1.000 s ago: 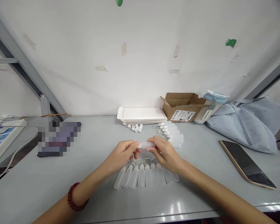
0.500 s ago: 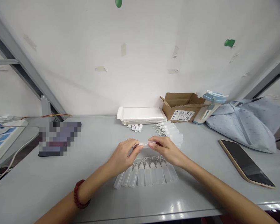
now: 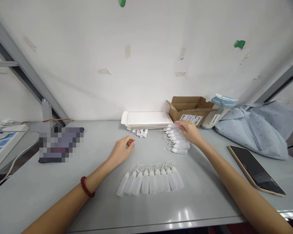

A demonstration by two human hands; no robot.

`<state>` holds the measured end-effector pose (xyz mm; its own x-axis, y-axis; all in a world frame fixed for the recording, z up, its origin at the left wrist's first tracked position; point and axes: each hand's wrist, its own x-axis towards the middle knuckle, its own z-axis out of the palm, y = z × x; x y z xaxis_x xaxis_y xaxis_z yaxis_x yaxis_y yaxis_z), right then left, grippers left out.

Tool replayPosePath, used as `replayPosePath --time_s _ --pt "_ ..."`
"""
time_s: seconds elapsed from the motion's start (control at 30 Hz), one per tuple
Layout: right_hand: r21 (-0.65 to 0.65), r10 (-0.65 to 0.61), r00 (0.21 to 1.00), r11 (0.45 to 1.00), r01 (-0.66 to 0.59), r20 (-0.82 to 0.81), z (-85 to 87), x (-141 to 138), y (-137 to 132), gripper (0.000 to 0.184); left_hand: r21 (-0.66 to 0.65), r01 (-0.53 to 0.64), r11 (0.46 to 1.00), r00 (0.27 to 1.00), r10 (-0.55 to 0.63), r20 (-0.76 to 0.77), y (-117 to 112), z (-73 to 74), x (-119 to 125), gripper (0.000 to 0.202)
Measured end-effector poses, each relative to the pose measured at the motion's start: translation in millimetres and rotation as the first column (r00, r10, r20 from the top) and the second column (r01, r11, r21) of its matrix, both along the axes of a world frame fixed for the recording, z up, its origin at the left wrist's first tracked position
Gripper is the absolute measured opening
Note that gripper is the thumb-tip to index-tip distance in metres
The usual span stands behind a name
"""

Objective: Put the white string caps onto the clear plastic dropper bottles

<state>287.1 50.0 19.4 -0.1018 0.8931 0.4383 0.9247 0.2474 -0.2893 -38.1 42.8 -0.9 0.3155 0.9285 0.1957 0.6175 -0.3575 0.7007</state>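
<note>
My right hand (image 3: 189, 130) is at the back end of a bunch of small translucent squeeze bottles (image 3: 179, 145), its fingers closed around the rearmost bottle (image 3: 171, 125). These bottles lie on their sides, with white tips and thin looped cap straps toward the left. My left hand (image 3: 123, 150) rests over the table with its fingers curled in; nothing shows in it. Nearer to me, a row of similar bottles (image 3: 152, 182) lies with straps pointing away. Small white caps (image 3: 141, 133) are heaped beyond my left hand.
A stack of flat white boxes (image 3: 147, 119) lies against the wall, beside an open cardboard carton (image 3: 190, 112). To the right are a blue-lidded cup (image 3: 216, 112), a light blue cloth bag (image 3: 254, 130) and a phone (image 3: 256, 170). A power strip (image 3: 5, 144) is at far left.
Both hands held one bottle between them before. They have come apart: the right hand has carried the bottle back and right to the bunch, while the left has drawn back to the left.
</note>
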Motion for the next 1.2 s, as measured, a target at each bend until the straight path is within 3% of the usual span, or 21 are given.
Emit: replayPosePath --time_s 0.2,0.4,0.47,0.53,0.6,0.7,0.8,0.93,1.0,1.2 --pt "0.029 0.000 0.999 1.000 0.001 -0.034 4.8 3.4 -6.0 0.034 0.014 -0.007 1.000 0.998 0.008 -0.055 0.3 0.8 0.4 0.025" --pt "0.083 -0.008 0.995 0.996 0.016 -0.100 34.1 -4.4 -28.0 0.026 0.046 0.017 0.999 0.997 -0.013 -0.073 -2.0 -0.4 -0.1 0.024" --pt "0.035 0.021 0.986 0.999 -0.016 -0.162 46.9 -12.2 -38.3 0.022 0.068 0.035 0.997 0.993 -0.028 -0.112 -0.8 -0.9 -0.1 0.024" --pt "-0.114 0.066 0.978 0.989 -0.090 -0.199 58.2 -21.2 -49.4 0.020 0.092 0.062 0.994 0.984 -0.046 -0.171 2.5 -0.1 0.9 0.024" --pt "-0.327 0.163 0.960 0.916 -0.232 -0.226 65.5 -30.1 -59.9 0.022 0.113 0.089 0.990 0.973 -0.062 -0.222 8.1 2.3 3.6 0.023" --pt "-0.601 0.305 0.913 0.687 -0.408 -0.271 67.8 -41.9 -72.4 0.025 0.149 0.114 0.982 0.961 -0.071 -0.266 18.9 7.9 10.6 0.022" --pt "-0.716 0.350 0.894 0.544 -0.438 -0.281 63.8 -51.8 -80.3 0.027 0.177 0.153 0.972 0.945 -0.092 -0.312 29.4 11.7 18.3 0.027" --pt "-0.857 0.344 0.899 0.340 -0.388 -0.271 59.4 -61.8 -85.8 0.028 0.188 0.235 0.954 0.918 -0.154 -0.366 38.6 10.1 23.6 0.027" --pt "-0.891 0.326 0.914 0.298 -0.343 -0.243 58.0 -64.7 -86.7 0.027 0.184 0.272 0.945 0.904 -0.186 -0.384 40.9 8.4 23.2 0.027" --pt "-0.922 0.291 0.935 0.266 -0.282 -0.203 50.7 -66.8 -85.9 0.029 0.151 0.327 0.933 0.883 -0.244 -0.401 32.1 11.6 13.6 0.026"
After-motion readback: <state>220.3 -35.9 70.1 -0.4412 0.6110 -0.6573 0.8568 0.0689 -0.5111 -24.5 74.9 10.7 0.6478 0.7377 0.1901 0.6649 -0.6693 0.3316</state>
